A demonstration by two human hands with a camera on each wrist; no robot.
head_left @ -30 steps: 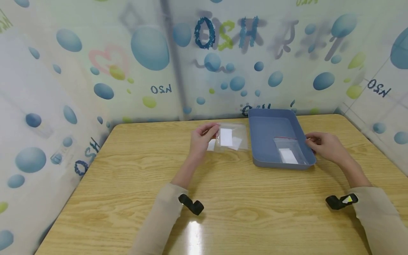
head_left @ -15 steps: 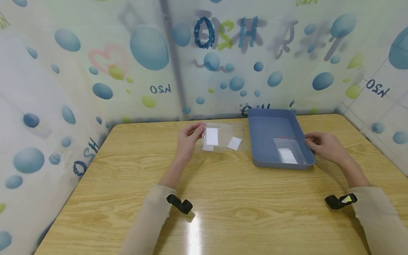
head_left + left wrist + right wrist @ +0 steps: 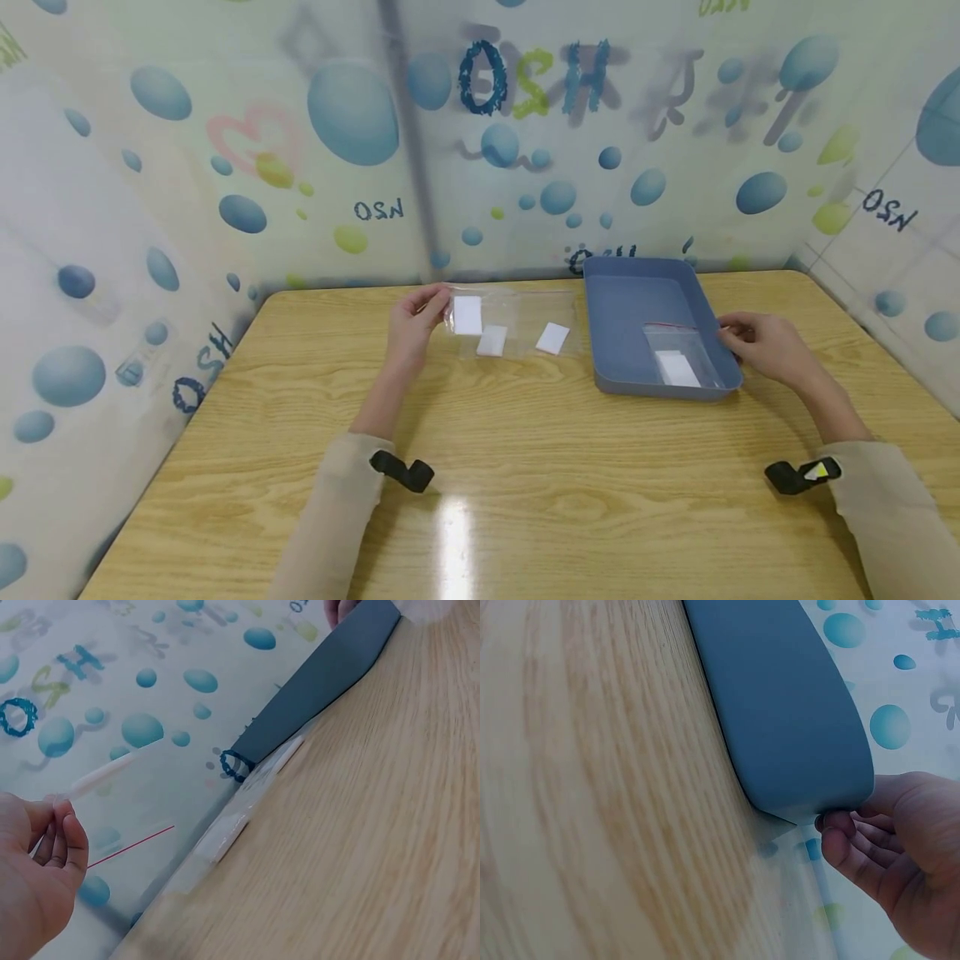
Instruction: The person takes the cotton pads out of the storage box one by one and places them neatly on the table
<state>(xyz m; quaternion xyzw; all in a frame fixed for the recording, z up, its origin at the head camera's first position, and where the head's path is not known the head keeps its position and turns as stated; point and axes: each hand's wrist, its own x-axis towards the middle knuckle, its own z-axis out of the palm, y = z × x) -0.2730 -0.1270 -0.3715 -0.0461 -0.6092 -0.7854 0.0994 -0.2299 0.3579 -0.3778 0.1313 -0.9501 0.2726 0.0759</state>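
My left hand (image 3: pixel 412 329) pinches the upper left corner of a clear zip bag (image 3: pixel 468 316) with a white card inside. In the left wrist view this bag is raised above the table, its red zip line (image 3: pixel 131 846) showing. Two more clear bags, one with a white card (image 3: pixel 492 341) and one with another white card (image 3: pixel 552 337), lie to its right, partly overlapped by it. My right hand (image 3: pixel 768 346) holds the right wall of a blue-grey tray (image 3: pixel 626 304), thumb and fingers at the rim. Inside the tray's front right corner lies another zip bag (image 3: pixel 677 367).
The wooden table (image 3: pixel 570 483) ends at the back against a patterned curtain (image 3: pixel 300 233). More curtain stands along the left and right sides. Each sleeve carries a black wrist mount, such as the left mount (image 3: pixel 402 472).
My left hand has moved left, drawing the pinched bag off the other two, so their cards now show apart. My right hand and the tray have stayed put.
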